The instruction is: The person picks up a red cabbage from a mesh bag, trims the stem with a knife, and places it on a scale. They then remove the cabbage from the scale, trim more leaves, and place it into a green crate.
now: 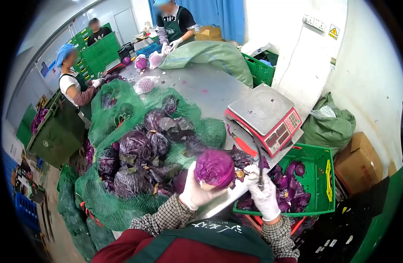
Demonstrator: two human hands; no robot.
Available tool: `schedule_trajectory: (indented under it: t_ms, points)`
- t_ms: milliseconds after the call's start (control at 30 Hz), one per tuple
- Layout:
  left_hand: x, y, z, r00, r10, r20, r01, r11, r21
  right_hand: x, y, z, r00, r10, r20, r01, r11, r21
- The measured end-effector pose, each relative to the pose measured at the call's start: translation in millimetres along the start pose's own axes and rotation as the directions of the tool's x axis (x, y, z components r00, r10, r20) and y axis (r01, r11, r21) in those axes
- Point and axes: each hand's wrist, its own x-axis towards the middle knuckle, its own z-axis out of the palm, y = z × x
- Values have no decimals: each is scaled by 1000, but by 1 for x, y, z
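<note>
Purple cabbage (215,168) rests in the left hand (193,192), fingers cupped around it, by the tabletop's (219,90) near edge; the right hand (264,198) pinches an apparent knife (261,170).

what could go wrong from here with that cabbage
The dark, curved, knife-like tool in the white-gloved right hand could slip and nick the white-gloved left hand. The bright purple, round cabbage, cupped in the left hand, might roll free and drop.
</note>
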Motion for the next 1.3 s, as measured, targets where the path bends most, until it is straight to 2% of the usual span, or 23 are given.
schedule_trajectory:
  t_ms: [33, 67, 100, 167, 200, 233, 300, 333, 367, 400, 433, 467, 500, 533, 567, 633, 700, 733, 833, 967, 1133, 1233, 1300]
  points:
    - [3, -8, -5, 999, -38, 31, 40, 997, -65, 0, -2, 15, 1000, 10, -21, -9, 999, 50]
    - [6, -16, -11, 995, -76, 62, 83, 988, -128, 0, 11, 28, 991, -131, -13, 130, 990, -63]
    - [9, -24, -19, 989, -113, 93, 129, 974, -187, -6, 15, 10, 983, -177, 55, 185, 938, -292]
    - [7, -22, -39, 986, -140, 87, 154, 971, -182, -5, 22, 34, 935, -321, 150, 352, 800, -486]
    - [1, -23, -46, 992, -117, -42, 112, 989, -100, -5, 56, 42, 936, -306, 173, 351, 776, -525]
    - [0, -22, -58, 979, -196, -48, 183, 963, -199, -3, 64, 45, 965, -223, 135, 261, 851, -456]
    - [-8, -12, -73, 871, -285, -400, 335, 940, 59, -3, 91, 43, 990, -58, 126, 103, 916, -387]
    - [-16, -9, -82, 897, -263, -355, 378, 873, 308, -5, 72, 40, 994, 15, 105, 15, 960, -280]
    - [-21, 1, -87, 855, -328, -401, 475, 804, 357, -3, 75, 39, 995, 58, 85, -35, 967, -254]
    - [-28, 1, -77, 864, -106, -492, 456, 579, 676, -4, 82, 37, 992, 109, 65, -91, 969, -231]
    - [-36, -2, -61, 868, 134, -478, 441, 235, 866, -4, 87, 36, 992, 112, 50, -97, 965, -245]
    - [-42, -8, -50, 864, 440, -244, 346, -168, 923, -4, 92, 35, 993, 116, 35, -103, 960, -260]
    - [-46, -12, -44, 795, 597, 104, 315, -554, 771, -5, 97, 33, 993, 120, 21, -110, 956, -273]
    - [-42, -10, -35, 732, 583, 353, 156, -647, 746, -3, 97, 34, 994, 101, 35, -86, 948, -308]
    - [-41, -15, -20, 759, 592, 272, 150, -564, 812, -1, 96, 35, 995, 83, 50, -60, 937, -343]
    - [-15, -10, -34, 772, 433, 464, 56, -774, 630, 1, 86, 37, 996, 13, 92, 23, 923, -385]
    - [9, -17, -43, 829, 413, 376, 134, -800, 585, 2, 79, 39, 993, 1, 118, 53, 889, -455]
    - [15, -18, -39, 840, 445, 312, 179, -769, 613, 2, 82, 38, 991, -3, 132, 63, 892, -448]
    - [18, -16, -38, 841, 450, 301, 192, -767, 612, 3, 82, 35, 983, -72, 168, 144, 869, -472]
    - [19, -19, -41, 813, 445, 375, 206, -822, 530, 5, 83, 37, 982, -77, 170, 153, 851, -502]
    - [24, -21, -42, 801, 451, 393, 224, -835, 503, 13, 84, 44, 991, -76, 111, 127, 792, -597]
    - [25, -27, -41, 786, 476, 396, 235, -821, 520, 25, 89, 42, 984, -36, 173, 148, 701, -698]
    - [23, -31, -43, 780, 466, 418, 229, -834, 502, 35, 104, 32, 915, -223, 335, 399, 388, -831]
